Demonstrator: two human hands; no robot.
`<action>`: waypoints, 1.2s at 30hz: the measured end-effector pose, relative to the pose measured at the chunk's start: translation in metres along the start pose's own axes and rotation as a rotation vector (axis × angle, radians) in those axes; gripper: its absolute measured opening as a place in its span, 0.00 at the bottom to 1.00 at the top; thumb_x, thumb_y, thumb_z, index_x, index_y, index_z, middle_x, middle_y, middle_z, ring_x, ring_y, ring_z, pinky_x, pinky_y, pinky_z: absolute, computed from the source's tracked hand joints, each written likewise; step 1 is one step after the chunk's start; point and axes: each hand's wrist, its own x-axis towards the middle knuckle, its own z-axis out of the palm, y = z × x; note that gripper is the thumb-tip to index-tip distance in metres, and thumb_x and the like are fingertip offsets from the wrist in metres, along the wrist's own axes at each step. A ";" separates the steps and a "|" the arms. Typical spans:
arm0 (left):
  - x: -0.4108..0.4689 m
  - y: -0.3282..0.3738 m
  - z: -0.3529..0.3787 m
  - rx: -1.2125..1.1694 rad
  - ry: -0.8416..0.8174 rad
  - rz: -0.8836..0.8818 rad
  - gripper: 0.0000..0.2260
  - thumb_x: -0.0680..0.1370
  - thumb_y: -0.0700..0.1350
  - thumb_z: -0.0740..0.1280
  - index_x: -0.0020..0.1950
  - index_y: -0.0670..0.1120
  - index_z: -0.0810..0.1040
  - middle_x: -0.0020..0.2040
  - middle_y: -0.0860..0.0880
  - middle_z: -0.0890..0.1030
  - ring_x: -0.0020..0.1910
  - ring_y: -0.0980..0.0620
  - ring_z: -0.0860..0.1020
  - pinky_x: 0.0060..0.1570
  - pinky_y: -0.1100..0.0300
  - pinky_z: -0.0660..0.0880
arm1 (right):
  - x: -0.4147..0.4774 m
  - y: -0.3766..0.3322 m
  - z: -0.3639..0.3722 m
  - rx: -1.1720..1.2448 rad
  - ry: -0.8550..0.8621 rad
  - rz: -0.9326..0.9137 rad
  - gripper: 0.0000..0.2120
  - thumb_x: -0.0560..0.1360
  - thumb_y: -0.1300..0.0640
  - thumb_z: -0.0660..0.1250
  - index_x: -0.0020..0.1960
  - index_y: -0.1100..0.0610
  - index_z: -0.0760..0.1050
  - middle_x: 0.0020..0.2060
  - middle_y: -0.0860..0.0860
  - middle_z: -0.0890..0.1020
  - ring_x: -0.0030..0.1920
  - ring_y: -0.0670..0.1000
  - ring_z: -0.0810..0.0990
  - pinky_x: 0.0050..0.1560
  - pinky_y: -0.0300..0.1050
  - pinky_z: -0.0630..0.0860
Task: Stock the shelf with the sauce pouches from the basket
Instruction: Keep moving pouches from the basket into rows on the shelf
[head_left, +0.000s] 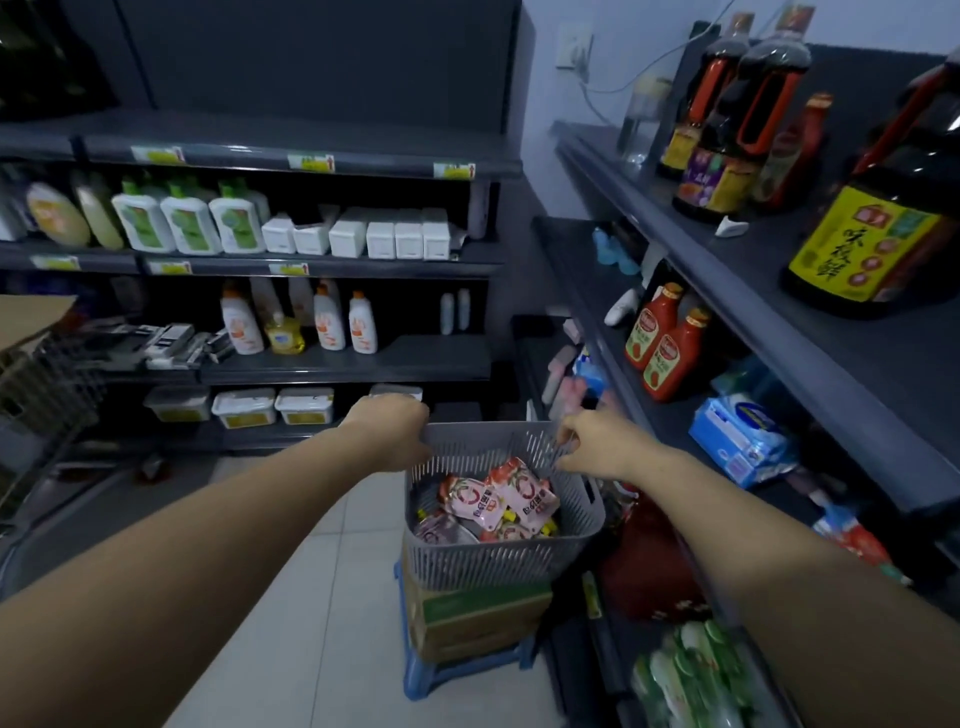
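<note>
Left hand (395, 431): fingers curled over the basket (498, 561) rim at 10 o'clock. Right hand (597, 441) at 2 o'clock, grip too blurred to tell. Sauce pouches (498, 499) probably soft, light, slippery; pinch a seam.

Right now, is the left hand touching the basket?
Touching. The head view shows the left hand curled over the far left corner of the rim of the basket, with no gap between them.

A small shop: price tags (310, 162) edge dark shelves (332, 267) stocked with sauce bottles (655, 332).
</note>
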 end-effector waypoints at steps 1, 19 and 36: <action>0.015 0.000 0.001 0.000 -0.002 -0.003 0.13 0.76 0.51 0.63 0.54 0.43 0.75 0.55 0.44 0.77 0.55 0.44 0.75 0.45 0.56 0.67 | 0.015 0.007 -0.001 -0.010 -0.019 0.006 0.16 0.71 0.51 0.69 0.57 0.55 0.76 0.65 0.63 0.72 0.66 0.59 0.69 0.58 0.46 0.71; 0.197 -0.054 0.096 -0.082 -0.247 0.098 0.15 0.76 0.51 0.63 0.60 0.46 0.75 0.60 0.47 0.77 0.59 0.46 0.74 0.57 0.54 0.70 | 0.197 0.053 0.098 0.058 -0.427 0.255 0.12 0.73 0.56 0.67 0.32 0.56 0.69 0.32 0.51 0.73 0.41 0.53 0.75 0.35 0.43 0.69; 0.299 -0.054 0.194 -0.262 -0.331 0.179 0.14 0.76 0.47 0.60 0.60 0.47 0.76 0.60 0.46 0.78 0.58 0.45 0.77 0.53 0.55 0.76 | 0.271 0.081 0.196 0.569 -0.525 0.655 0.19 0.75 0.59 0.67 0.60 0.71 0.73 0.52 0.64 0.80 0.57 0.62 0.77 0.57 0.53 0.75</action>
